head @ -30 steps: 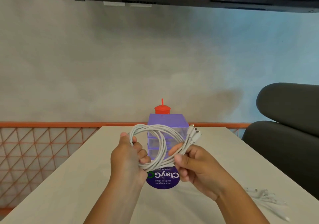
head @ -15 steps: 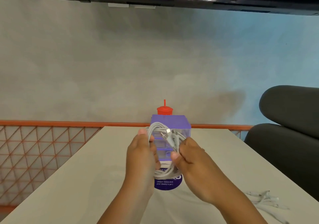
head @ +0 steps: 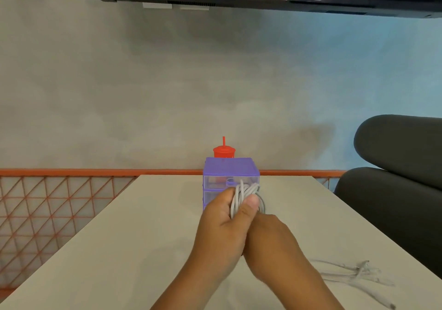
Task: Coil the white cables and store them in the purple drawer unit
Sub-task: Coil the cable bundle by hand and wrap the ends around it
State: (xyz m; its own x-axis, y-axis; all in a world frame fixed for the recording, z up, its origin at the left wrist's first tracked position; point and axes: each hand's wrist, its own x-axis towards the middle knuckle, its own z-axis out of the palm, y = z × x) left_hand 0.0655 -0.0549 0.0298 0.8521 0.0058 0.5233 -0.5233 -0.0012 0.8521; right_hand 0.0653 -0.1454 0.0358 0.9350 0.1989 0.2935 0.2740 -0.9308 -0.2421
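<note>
finishing the coil: gripping the bundled white cable [head: 245,193] tight in the left hand [head: 221,218], just in front of the purple drawer unit [head: 230,168]. cannot tell the grip of the right hand [head: 267,238], fingers hidden. next, likely: freeing one hand to pull a drawer open.

Head cam, fwd/down over table [head: 143,238]

My forearms reach forward and meet side by side. My left hand [head: 221,223] curls round the coiled white cable [head: 241,195], with the thumb on its near side. My right hand [head: 270,235] presses against the left, its back up and its fingers hidden.
</note>
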